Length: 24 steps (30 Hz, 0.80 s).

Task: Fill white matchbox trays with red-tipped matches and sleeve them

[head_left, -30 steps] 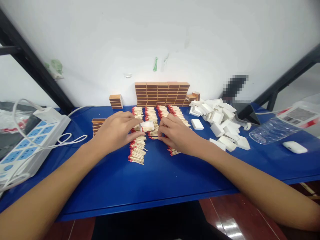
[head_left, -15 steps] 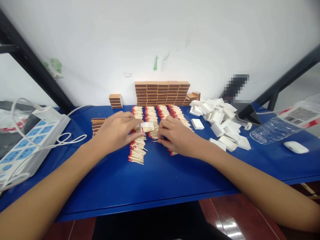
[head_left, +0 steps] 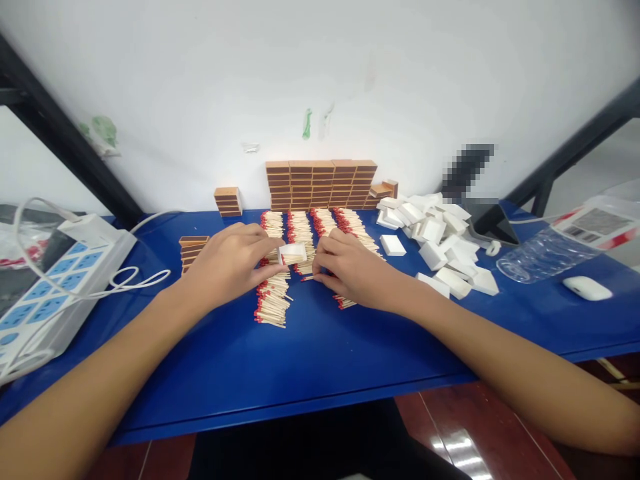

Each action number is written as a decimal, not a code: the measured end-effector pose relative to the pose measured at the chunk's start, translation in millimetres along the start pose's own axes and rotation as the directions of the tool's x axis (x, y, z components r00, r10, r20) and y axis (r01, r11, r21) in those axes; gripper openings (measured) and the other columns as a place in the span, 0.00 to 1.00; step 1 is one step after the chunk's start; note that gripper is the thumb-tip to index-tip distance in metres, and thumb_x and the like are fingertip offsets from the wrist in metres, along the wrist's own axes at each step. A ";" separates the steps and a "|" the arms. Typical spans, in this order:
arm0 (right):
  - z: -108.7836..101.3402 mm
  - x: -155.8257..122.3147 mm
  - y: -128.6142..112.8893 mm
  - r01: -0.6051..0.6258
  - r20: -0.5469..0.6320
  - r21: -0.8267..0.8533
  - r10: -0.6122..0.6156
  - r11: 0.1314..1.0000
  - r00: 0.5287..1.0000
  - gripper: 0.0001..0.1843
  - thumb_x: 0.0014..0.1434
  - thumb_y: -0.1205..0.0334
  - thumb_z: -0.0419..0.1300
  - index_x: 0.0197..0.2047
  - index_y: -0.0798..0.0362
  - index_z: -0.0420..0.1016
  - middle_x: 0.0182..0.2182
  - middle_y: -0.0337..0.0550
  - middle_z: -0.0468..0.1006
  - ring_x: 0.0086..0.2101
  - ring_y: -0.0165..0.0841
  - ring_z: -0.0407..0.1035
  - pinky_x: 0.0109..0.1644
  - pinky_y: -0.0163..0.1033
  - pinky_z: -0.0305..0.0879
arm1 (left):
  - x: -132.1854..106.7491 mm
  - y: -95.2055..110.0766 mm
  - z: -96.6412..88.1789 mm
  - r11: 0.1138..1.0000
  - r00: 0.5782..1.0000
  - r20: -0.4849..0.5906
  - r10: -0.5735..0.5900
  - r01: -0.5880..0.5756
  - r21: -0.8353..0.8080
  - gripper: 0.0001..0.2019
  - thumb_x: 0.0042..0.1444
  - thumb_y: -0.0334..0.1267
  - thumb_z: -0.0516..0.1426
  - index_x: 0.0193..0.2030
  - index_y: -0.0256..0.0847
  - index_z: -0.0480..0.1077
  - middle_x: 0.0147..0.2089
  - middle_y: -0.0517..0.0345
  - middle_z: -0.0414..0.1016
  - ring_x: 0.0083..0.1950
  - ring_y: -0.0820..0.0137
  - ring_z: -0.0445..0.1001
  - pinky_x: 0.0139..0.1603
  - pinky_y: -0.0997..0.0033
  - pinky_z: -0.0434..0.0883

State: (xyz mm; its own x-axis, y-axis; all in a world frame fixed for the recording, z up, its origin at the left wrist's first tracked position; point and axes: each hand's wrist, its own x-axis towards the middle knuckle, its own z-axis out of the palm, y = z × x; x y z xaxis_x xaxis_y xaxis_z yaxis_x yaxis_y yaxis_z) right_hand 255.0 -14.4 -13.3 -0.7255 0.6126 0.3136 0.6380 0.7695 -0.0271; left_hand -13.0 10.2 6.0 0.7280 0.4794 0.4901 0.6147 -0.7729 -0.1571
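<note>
We hold a small white cardboard tray in our left hand, thumb below and fingers along its far edge. The grip is closed lightly on it and the open face points up. The tray hangs just above the rows of red-tipped wooden matches that lie on the blue table.

Our right hand rests just to the right of the tray with its fingers curled down onto the middle rows. The fingertips are pinched on a few matches, though we cannot tell how many. One stick pokes out leftward from under them, towards the tray.

The tray's long axis runs left to right, as do the matches in their rows. The pinched sticks sit just beside the tray's right end and slightly nearer to us, so the right hand is the nearer one to them.

Behind stands a wall of stacked brown matchbox sleeves, and a heap of white trays lies well apart to the right.
</note>
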 end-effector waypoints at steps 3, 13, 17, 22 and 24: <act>0.8 0.7 -0.5 0.013 0.021 -0.009 -0.013 1.000 1.000 0.08 0.71 0.65 0.58 0.40 0.56 0.78 0.40 0.52 0.74 0.44 0.42 0.62 0.49 0.46 0.61 | 0.2 0.5 -1.4 1.000 1.000 0.006 -0.007 0.007 -0.009 0.18 0.66 0.49 0.61 0.52 0.37 0.79 0.41 0.48 0.83 0.44 0.61 0.81 0.48 0.62 0.75; -10.5 0.8 -6.9 0.011 -0.065 0.023 -0.010 1.000 0.998 0.11 0.73 0.64 0.54 0.39 0.55 0.74 0.40 0.51 0.73 0.42 0.41 0.62 0.49 0.46 0.61 | -0.9 0.7 0.6 0.999 0.999 -0.019 0.036 -0.035 0.017 0.18 0.65 0.48 0.63 0.52 0.36 0.79 0.41 0.47 0.83 0.42 0.60 0.81 0.46 0.60 0.76; -11.2 3.5 -12.1 -0.063 -0.157 0.011 0.063 0.998 0.986 0.09 0.74 0.63 0.53 0.41 0.54 0.73 0.41 0.52 0.73 0.43 0.42 0.61 0.50 0.48 0.61 | 0.3 6.8 0.8 0.998 0.997 -0.047 0.056 -0.057 -0.028 0.18 0.65 0.50 0.62 0.51 0.37 0.79 0.42 0.48 0.83 0.41 0.61 0.81 0.45 0.61 0.75; -4.7 7.4 -14.9 -0.120 -0.204 -0.063 0.105 0.991 0.973 0.12 0.75 0.63 0.51 0.41 0.54 0.73 0.40 0.53 0.73 0.43 0.43 0.61 0.48 0.49 0.60 | 1.2 16.7 0.2 0.990 0.996 -0.055 0.065 -0.071 -0.123 0.17 0.65 0.49 0.63 0.52 0.38 0.79 0.42 0.50 0.83 0.42 0.63 0.81 0.46 0.62 0.76; -2.0 8.0 -15.1 -0.116 -0.207 -0.073 0.099 0.991 0.973 0.12 0.74 0.64 0.51 0.41 0.54 0.74 0.40 0.54 0.74 0.43 0.44 0.61 0.47 0.49 0.60 | 1.0 18.5 0.4 0.988 0.996 -0.055 0.065 -0.072 -0.140 0.17 0.65 0.49 0.63 0.52 0.39 0.79 0.42 0.50 0.83 0.43 0.63 0.81 0.48 0.62 0.76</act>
State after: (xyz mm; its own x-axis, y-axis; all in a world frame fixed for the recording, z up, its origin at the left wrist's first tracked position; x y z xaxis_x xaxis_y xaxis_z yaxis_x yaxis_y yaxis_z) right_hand 240.1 -21.5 -8.5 -0.5900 0.6347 0.4991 0.7350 0.6781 0.0064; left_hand -0.7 -3.4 3.2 0.7483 0.4047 0.5256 0.5125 -0.8558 -0.0706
